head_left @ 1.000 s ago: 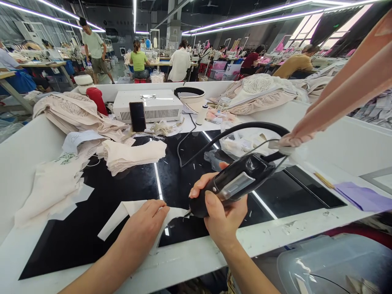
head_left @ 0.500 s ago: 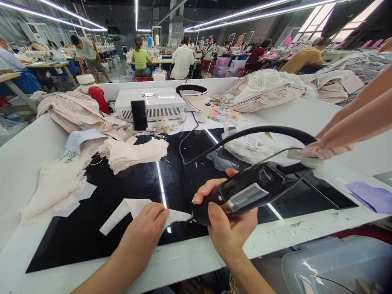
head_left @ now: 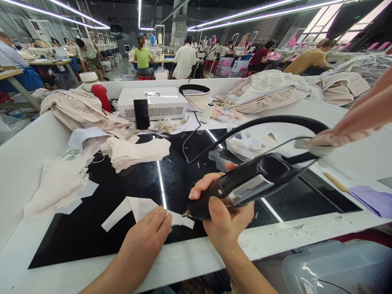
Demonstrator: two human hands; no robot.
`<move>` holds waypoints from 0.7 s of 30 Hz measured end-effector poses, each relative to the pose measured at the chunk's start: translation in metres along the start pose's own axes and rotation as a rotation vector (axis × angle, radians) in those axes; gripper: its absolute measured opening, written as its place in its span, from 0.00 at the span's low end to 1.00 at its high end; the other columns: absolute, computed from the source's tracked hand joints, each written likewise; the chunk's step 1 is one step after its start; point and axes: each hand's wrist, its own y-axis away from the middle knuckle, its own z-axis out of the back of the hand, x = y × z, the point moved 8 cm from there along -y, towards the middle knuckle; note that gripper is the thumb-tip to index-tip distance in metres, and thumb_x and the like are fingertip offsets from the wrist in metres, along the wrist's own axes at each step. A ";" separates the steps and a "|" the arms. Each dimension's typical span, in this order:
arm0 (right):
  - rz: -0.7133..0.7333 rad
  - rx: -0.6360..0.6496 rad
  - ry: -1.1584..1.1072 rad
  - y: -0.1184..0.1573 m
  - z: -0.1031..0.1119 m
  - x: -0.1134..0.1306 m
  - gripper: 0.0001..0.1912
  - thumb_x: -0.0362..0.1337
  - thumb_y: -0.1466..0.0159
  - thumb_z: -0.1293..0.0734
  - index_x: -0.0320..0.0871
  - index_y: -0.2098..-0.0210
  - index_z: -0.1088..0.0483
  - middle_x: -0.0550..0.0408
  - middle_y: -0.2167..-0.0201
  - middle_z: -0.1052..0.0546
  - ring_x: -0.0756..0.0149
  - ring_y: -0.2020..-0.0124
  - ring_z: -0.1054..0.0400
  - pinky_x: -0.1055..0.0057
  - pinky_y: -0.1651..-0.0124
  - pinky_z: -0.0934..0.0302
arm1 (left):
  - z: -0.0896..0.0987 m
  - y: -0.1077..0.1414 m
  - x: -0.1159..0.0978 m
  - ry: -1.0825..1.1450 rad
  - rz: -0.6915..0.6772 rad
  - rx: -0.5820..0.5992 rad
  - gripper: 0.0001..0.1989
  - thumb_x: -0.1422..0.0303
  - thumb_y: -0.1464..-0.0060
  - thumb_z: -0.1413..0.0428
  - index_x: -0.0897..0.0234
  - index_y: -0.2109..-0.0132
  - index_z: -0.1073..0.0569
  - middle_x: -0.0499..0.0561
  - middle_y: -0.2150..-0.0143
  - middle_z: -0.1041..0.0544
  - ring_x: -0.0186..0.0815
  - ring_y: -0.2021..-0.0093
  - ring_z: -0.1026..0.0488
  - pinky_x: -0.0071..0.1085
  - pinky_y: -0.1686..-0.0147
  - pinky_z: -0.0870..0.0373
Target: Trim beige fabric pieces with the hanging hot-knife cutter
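My left hand [head_left: 150,232] lies on the black board, its fingers curled together over a cream fabric piece [head_left: 137,206]. Part of that piece is hidden under the hand; its narrow right end shows past the fingertips. My right hand [head_left: 225,224] is wrapped round a black corded hand tool [head_left: 245,183] with a silver lever on its side. The tool's thin metal tip [head_left: 185,214] is at the upper edge of the fabric's right end, close to my left fingers. A thick black cable [head_left: 275,119] arches from the tool's rear, where a pinkish-beige stretched band [head_left: 352,126] is attached.
Stacked cream pieces [head_left: 137,151] and a paler pile [head_left: 55,183] lie left. Behind stand a phone [head_left: 141,114], a white vented box [head_left: 153,100] and a small bottle [head_left: 208,113]. Plastic bags [head_left: 248,143] and a purple cloth [head_left: 372,200] lie right. Co-workers sit beyond the table wall.
The tool has tilted and shifted slightly left, its tip moving up and left along the fabric. More of the fabric's right end now shows. My left hand still presses it.
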 end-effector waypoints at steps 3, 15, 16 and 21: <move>-0.010 0.032 -0.005 -0.002 -0.009 -0.010 0.21 0.43 0.36 0.26 0.51 0.46 0.34 0.60 0.68 0.25 0.69 0.75 0.30 0.70 0.74 0.31 | -0.002 0.000 -0.002 -0.016 0.001 0.015 0.15 0.77 0.29 0.57 0.75 0.44 0.30 0.63 0.50 0.21 0.43 0.49 0.20 0.37 0.49 0.21; -0.015 0.065 -0.034 -0.001 -0.020 -0.020 0.20 0.41 0.34 0.28 0.51 0.46 0.36 0.60 0.67 0.25 0.69 0.75 0.29 0.69 0.73 0.31 | -0.002 -0.002 0.001 0.042 0.037 0.031 0.15 0.74 0.28 0.58 0.72 0.43 0.30 0.63 0.49 0.22 0.44 0.47 0.22 0.38 0.48 0.21; -0.014 0.066 -0.039 -0.001 -0.021 -0.021 0.21 0.42 0.35 0.28 0.51 0.46 0.36 0.60 0.67 0.25 0.69 0.75 0.30 0.69 0.73 0.31 | -0.002 -0.001 0.003 0.054 0.047 0.035 0.15 0.73 0.28 0.57 0.72 0.42 0.30 0.63 0.50 0.23 0.45 0.47 0.22 0.39 0.48 0.21; -0.071 0.087 -0.040 0.001 -0.029 -0.030 0.21 0.39 0.35 0.28 0.53 0.45 0.36 0.61 0.67 0.24 0.70 0.75 0.29 0.71 0.73 0.31 | -0.001 0.000 0.007 0.107 0.088 0.041 0.14 0.71 0.29 0.52 0.69 0.42 0.31 0.60 0.51 0.24 0.45 0.49 0.22 0.41 0.48 0.21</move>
